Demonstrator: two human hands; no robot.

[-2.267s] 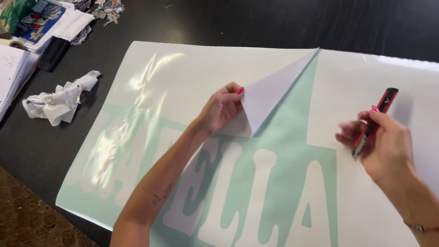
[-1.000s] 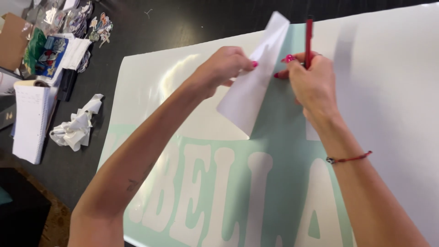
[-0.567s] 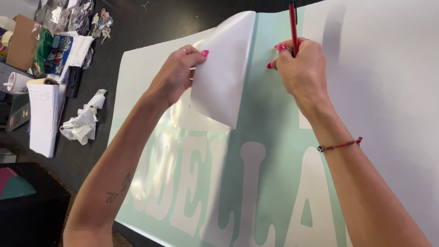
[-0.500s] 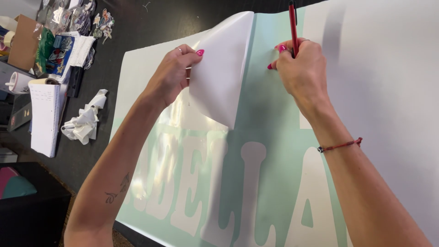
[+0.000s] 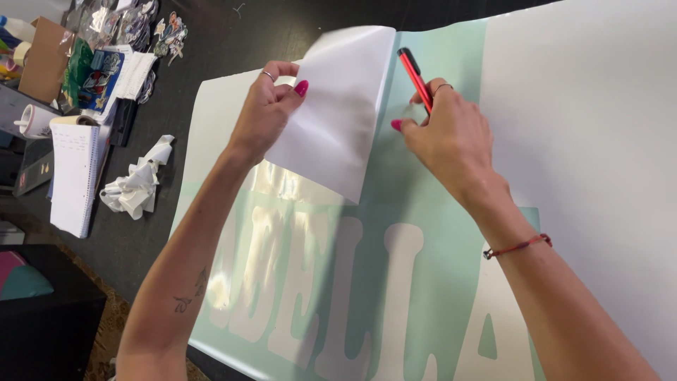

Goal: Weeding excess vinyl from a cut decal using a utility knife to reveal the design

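Observation:
A large mint-green vinyl sheet (image 5: 395, 212) with big white cut-out letters lies on a black table. My left hand (image 5: 271, 106) pinches a peeled-up flap of white backing (image 5: 338, 113) and holds it lifted and folded over the sheet. Just to its right, my right hand (image 5: 448, 137) presses down on the green vinyl while gripping a red and black pen-shaped knife (image 5: 415, 76), whose tip points up and away. A red string bracelet sits on my right wrist.
A crumpled wad of white paper (image 5: 137, 187) lies left of the sheet. Further left are a spiral notebook (image 5: 74, 173), a cardboard box (image 5: 42, 60), a roll of tape and several stickers (image 5: 166, 32). The table's near edge is at lower left.
My left hand has pulled the white flap further left and down, exposing more green vinyl. My right hand slid lower on the sheet, and the knife now tilts to the left.

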